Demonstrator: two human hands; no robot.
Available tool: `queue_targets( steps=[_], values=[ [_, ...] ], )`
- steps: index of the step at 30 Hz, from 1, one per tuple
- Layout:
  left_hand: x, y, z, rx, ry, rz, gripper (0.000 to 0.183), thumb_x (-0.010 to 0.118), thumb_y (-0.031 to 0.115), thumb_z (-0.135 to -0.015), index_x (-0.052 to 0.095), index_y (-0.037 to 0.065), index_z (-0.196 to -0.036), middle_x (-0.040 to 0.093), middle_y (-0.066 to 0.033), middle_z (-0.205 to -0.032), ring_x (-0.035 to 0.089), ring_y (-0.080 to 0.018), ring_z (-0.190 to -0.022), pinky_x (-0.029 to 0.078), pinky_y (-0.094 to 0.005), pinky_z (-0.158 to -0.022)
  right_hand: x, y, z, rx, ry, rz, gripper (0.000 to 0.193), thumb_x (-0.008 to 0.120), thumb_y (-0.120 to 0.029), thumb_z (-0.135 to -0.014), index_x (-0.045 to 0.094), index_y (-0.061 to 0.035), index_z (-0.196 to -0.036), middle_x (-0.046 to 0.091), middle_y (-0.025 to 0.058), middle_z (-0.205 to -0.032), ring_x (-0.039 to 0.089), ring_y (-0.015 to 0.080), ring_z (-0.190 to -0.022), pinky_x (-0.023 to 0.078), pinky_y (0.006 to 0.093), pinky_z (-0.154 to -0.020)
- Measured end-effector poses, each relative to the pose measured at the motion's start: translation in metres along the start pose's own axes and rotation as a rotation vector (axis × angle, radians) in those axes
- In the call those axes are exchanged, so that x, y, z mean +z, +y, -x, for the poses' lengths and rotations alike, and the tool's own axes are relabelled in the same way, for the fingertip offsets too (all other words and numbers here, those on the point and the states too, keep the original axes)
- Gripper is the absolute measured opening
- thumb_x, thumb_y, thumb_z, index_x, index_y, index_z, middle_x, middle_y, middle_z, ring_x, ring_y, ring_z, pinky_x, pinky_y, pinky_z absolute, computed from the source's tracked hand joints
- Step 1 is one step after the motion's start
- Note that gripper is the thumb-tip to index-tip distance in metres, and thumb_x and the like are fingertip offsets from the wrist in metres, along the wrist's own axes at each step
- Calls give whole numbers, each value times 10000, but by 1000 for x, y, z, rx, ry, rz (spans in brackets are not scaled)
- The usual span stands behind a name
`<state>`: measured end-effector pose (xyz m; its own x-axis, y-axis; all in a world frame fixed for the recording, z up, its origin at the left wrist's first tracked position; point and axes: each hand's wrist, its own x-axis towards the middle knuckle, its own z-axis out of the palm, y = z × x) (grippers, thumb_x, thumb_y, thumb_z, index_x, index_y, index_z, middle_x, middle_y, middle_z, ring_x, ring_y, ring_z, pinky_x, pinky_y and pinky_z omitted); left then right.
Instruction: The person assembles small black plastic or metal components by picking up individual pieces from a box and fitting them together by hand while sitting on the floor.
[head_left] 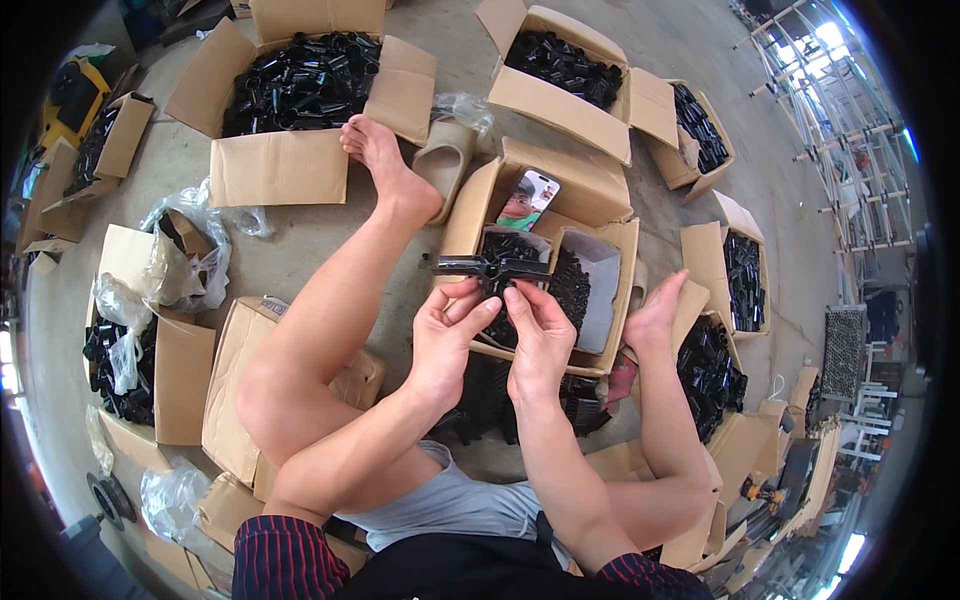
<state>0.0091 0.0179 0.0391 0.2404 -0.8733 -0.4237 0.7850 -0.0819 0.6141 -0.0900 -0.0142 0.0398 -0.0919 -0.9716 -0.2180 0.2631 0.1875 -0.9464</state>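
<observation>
Between both hands, over an open carton, is a long glossy black part (522,268) with two arms and a thicker joint at its middle. My left hand (440,340) is closed, thumb and fingers pinching the part just left of that joint. On the other side, my right hand (541,345) pinches near the joint with thumb and forefinger. Below lies the open carton (625,235), which holds two boxes of small black pieces (568,285), one with a grey inner wall (602,290). A phone (529,200) with a lit screen leans at the carton's far side.
Open cartons of black parts surround me, including a large one (278,170) at far left and another (560,105) at far right. More black parts (485,400) lie between my legs. A slipper (442,165) sits by my left foot; clear plastic bags (205,265) lie left. Metal racks (850,150) stand right.
</observation>
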Motion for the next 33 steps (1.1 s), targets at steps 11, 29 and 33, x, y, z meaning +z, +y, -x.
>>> queue_targets(
  steps=[11,29,33],
  values=[
    [1,5,2,33,20,-9,267,703,-34,-907,570,33,-1128,702,-115,-1180,653,-132,-1094,503,-274,-968,12,2,2,-74,18,29,195,757,-32,-897,722,28,-1079,721,52,-989,639,86,-872,502,218,-802],
    [1,3,2,99,26,-30,290,690,-75,-894,573,-33,-1156,687,-147,-1176,648,-148,-1078,526,-274,-948,12,-3,3,-46,-37,35,171,729,-66,-931,699,21,-1075,701,40,-1003,626,80,-879,493,225,-810],
    [2,3,2,98,31,-38,288,688,-76,-895,572,-32,-1155,687,-149,-1177,649,-151,-1077,532,-279,-952,6,-4,-1,-25,-79,68,181,725,-92,-941,698,14,-1085,697,40,-1018,621,77,-906,489,232,-828]
  ],
)
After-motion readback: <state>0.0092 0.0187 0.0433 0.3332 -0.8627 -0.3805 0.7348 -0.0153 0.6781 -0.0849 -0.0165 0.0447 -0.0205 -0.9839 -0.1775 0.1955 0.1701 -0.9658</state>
